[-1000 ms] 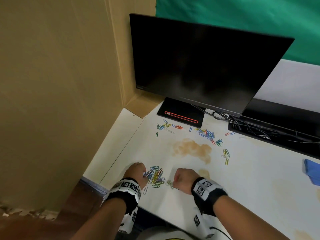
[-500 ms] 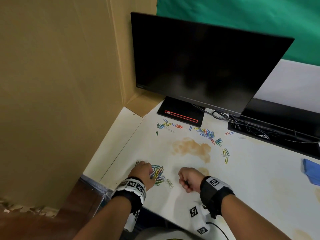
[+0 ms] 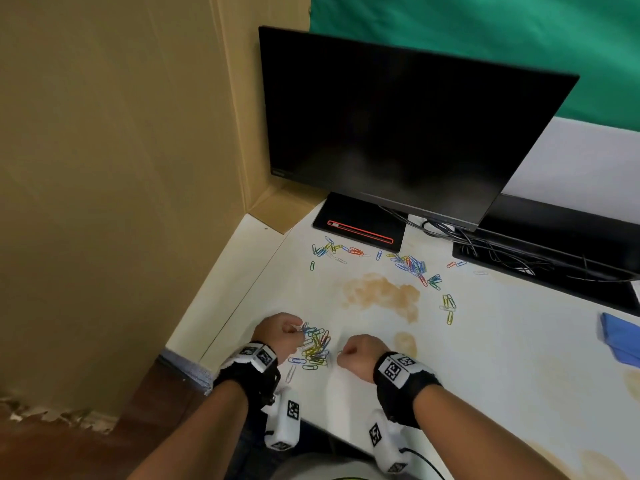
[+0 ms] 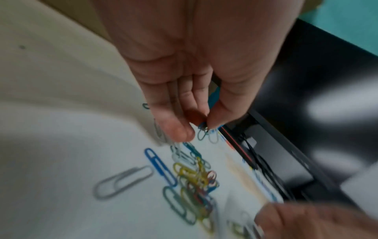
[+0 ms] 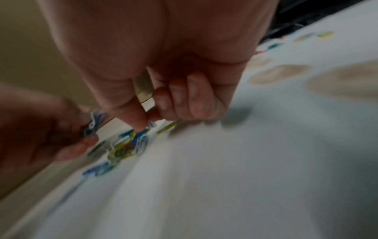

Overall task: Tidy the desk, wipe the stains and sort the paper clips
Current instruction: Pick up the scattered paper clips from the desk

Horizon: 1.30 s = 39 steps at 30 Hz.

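- Right hand (image 3: 358, 360) has come back in toward the paper clip pile (image 3: 316, 347) since half a second ago, now just beside its right edge; left hand (image 3: 280, 333) stays at the pile's left edge.
- Paper clip pile: mixed colours, blue, yellow, green, red, lying on the white desk (image 3: 485, 358) near the front edge, between the two hands.
- Left hand: thumb and fingertips (image 4: 182, 132) pinched on a small bunch of blue clips (image 4: 204, 131), other fingers curled, just above the pile.
- Right hand: fingers curled, thumb and forefinger tips together at the pile's edge; wrist view blurred, looks like a clip pinched there but cannot tell for sure.
- Single grey clip (image 4: 122, 181) lies flat apart from the pile, on its near-left side.
- More loose clips (image 3: 412, 265) scattered further back, in front of the monitor stand (image 3: 360, 223).
- Brown stain (image 3: 381, 292) on the desk between the pile and the far clips; smaller stain (image 3: 405, 342) near the right hand.
- Black monitor (image 3: 398, 133) at the back, cables (image 3: 485, 247) under it.
- Blue cloth (image 3: 620, 337) at the right edge of the desk, well apart from the hands.
- Cardboard wall (image 3: 121, 168) along the left.
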Tool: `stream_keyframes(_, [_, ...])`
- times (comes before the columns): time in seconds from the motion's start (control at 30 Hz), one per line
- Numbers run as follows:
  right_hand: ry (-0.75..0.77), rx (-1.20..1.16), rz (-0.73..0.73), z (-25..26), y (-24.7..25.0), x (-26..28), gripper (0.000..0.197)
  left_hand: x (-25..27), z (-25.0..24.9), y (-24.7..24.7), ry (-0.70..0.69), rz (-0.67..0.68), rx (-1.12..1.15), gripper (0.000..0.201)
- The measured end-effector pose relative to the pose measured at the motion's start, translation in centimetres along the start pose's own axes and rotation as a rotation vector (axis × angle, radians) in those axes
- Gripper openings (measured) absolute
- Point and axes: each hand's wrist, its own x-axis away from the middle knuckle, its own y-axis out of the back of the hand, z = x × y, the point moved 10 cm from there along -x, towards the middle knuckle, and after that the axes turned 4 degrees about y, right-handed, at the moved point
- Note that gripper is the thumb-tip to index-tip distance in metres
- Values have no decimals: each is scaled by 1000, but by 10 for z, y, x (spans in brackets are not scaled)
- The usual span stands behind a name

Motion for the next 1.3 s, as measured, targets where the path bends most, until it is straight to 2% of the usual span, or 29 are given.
stream_keyframes(0.07, [-102, -381, 42, -11, -4, 5, 16, 1, 9, -3, 140, 69, 354, 22])
stream_keyframes(0.13, [-204, -847, 41, -21, -11, 10, 20, 7, 15, -9, 260, 108, 640, 16])
stream_keyframes(0.17, [-222, -1003, 28, -23, -11, 12, 23, 8, 18, -10, 288, 110, 736, 19])
stream_keyframes(0.23, [-214, -1104, -5, -25, -6, 14, 26, 11, 21, -13, 304, 117, 885, 28])
stream_keyframes(0.3, [-172, -996, -39, -25, 3, 12, 27, 15, 24, -16, 330, 137, 934, 25])
stream_keyframes(0.37, [-88, -743, -57, -20, 11, 6, 24, 17, 27, -18, 368, 151, 830, 22])
stream_keyframes(0.43, [8, -336, -85, -11, 20, 0, 22, 13, 28, -14, 351, 137, 591, 23])
stream_keyframes(0.53, [72, 69, -137, -2, 26, -5, 10, 8, 9, 0, 112, 76, -116, 16])
stream_keyframes(0.6, [103, 213, -126, 2, 23, -6, 14, 13, -1, 1, -9, 41, -423, 17])
stream_keyframes(0.7, [148, 337, -129, 9, 21, -9, 20, 20, 0, -8, -67, 104, -594, 11])
stream_keyframes(0.8, [180, 465, -61, 15, 14, -10, 20, 20, 3, -14, -87, 139, -707, 17])
stream_keyframes(0.87, [167, 471, 22, 13, 8, -12, 24, 19, 4, -14, -78, 141, -710, 17])
stream_keyframes(0.93, [125, 327, 51, 8, 9, -10, 16, 19, 4, -15, -78, 150, -723, 18])
stream_keyframes(0.97, [74, 118, 44, 3, 11, -10, 12, 20, 4, -15, -79, 149, -729, 18])
stream_keyframes(1.03, [-89, -519, 46, -15, 7, -7, 20, 19, 3, -14, -90, 138, -719, 16])
stream_keyframes(1.1, [-168, -1029, 4, -24, 7, -3, 25, 16, 4, -8, -57, 107, -590, 6])
stream_keyframes(1.17, [-142, -1234, -4, -24, 12, -2, 25, 13, 12, -2, 64, 116, -245, 15])
stream_keyframes(1.23, [-88, -1233, -12, -20, 19, -6, 19, 14, 26, -3, 247, 164, 288, 27])
stream_keyframes(1.3, [-73, -1117, -28, -18, 24, -16, 12, 17, 31, -1, 330, 178, 636, 26])
